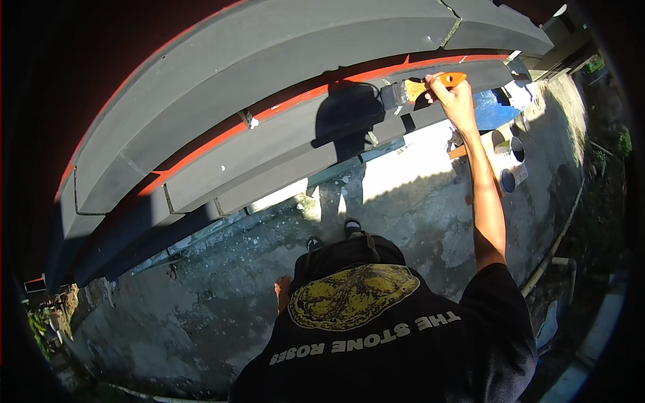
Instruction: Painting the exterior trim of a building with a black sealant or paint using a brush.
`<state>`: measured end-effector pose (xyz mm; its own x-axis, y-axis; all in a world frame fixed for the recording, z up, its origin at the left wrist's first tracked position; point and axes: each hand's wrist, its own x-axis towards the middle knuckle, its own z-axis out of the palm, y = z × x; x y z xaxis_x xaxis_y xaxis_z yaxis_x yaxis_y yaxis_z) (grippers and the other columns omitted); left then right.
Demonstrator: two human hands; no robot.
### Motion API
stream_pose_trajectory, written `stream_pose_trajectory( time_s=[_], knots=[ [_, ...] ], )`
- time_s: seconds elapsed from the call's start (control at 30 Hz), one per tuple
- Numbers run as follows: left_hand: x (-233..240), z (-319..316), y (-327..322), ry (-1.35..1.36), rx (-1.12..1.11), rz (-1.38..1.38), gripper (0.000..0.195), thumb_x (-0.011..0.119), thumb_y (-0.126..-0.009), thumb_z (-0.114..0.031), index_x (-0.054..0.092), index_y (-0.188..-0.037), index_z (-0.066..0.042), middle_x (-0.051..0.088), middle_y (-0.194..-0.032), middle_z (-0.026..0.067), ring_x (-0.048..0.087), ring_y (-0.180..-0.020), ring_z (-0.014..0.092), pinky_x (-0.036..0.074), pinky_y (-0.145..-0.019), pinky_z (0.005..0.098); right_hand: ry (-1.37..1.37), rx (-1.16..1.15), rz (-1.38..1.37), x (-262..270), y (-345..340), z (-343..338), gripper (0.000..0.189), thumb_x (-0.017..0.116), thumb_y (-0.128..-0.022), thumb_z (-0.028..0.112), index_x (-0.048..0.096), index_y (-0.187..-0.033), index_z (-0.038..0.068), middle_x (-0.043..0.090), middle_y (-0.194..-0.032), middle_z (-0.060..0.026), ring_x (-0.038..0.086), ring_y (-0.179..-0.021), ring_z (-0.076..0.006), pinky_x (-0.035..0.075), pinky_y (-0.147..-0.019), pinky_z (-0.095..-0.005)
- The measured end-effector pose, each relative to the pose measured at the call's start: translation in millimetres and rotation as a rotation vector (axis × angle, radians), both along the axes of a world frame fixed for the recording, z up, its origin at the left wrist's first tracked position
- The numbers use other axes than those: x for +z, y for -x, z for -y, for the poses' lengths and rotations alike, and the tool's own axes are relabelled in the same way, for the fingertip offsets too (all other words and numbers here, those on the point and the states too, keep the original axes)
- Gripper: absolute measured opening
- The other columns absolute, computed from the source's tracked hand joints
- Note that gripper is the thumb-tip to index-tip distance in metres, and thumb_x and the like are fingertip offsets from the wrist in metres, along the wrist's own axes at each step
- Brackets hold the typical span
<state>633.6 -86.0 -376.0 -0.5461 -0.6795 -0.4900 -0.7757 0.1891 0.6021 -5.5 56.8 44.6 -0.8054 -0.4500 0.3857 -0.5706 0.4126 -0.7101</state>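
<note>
My right hand [451,93] grips the orange handle of a wide paintbrush [417,90], its fingers wrapped around the wood. The brush's dark bristles point left and lie against or very close to the lower grey board [297,136]; contact is hard to tell. Above it runs a larger curved grey ledge [262,65], with a red strip [322,90] between the two. Low beside my body hangs my left hand [282,291], partly hidden by my black shirt; its fingers are too unclear to read.
To the right, two open cans [507,181] stand on a pale board near a blue round object [491,112]. Below is a stained concrete floor [227,302] spotted with white. A pipe [559,237] edges the right side. My shadow falls across the grey boards.
</note>
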Motion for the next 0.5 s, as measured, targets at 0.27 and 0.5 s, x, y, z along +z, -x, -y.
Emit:
stream_pose_trajectory(
  time_s=[0.27, 0.5],
  knots=[
    [-34.2, -19.1, -13.8, 0.150, -0.162, -0.087, 0.034, 0.065, -0.086, -0.026, 0.065, -0.117, -0.011, 0.064, -0.111, 0.0179, 0.061, -0.105, 0.038, 0.049, -0.087, 0.0460, 0.227, 0.074, 0.140, -9.9, -0.3, 38.5, 0.029, 0.068, -0.091, 0.025, 0.073, -0.087, -0.003, 0.067, -0.062, -0.0051, 0.066, -0.061, -0.0096, 0.050, -0.057, -0.0284],
    [-38.3, -4.3, -21.9, 0.330, -0.216, -0.126, 0.032, 0.069, -0.083, -0.033, 0.071, -0.103, -0.008, 0.068, -0.098, 0.0154, 0.066, -0.092, 0.031, 0.052, -0.078, 0.0449, -0.004, -0.218, -0.101, -6.5, 10.7, 34.0, 0.030, 0.068, -0.089, 0.027, 0.074, -0.085, -0.002, 0.071, -0.065, -0.0098, 0.071, -0.061, -0.0149, 0.053, -0.059, -0.0313]
  ],
)
